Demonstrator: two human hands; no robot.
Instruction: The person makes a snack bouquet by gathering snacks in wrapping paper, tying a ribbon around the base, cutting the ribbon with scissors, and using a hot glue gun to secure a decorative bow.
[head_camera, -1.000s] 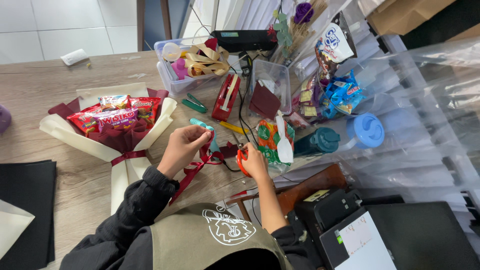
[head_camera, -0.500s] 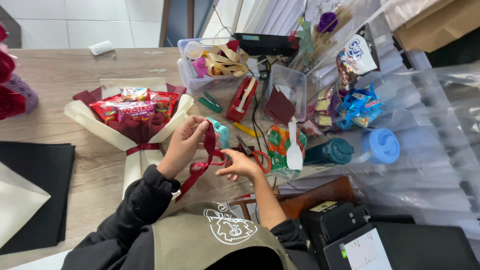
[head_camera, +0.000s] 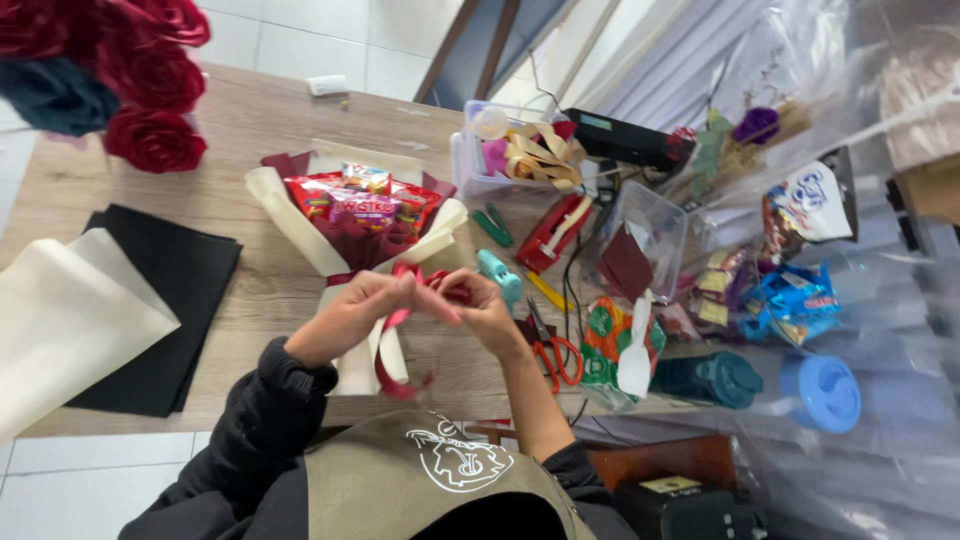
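Both hands meet over the wooden table (head_camera: 250, 130), pinching a dark red ribbon (head_camera: 400, 345) between them: the left hand (head_camera: 362, 308) grips one loop, the right hand (head_camera: 482, 308) the other, fingertips nearly touching. Just beyond the grip lies a snack bouquet (head_camera: 360, 215) in cream wrapping (bright packets showing at its top). Right of the grip rest orange-handled scissors (head_camera: 552, 352); left of it, black paper sheets (head_camera: 160, 300).

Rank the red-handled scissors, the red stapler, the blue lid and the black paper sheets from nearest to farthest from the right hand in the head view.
From the right hand:
1. Red-handled scissors, just to its right on the table.
2. Red stapler, beyond it, toward the clear bins.
3 and 4. Black paper sheets, far left, and blue lid, far right: too close to call.
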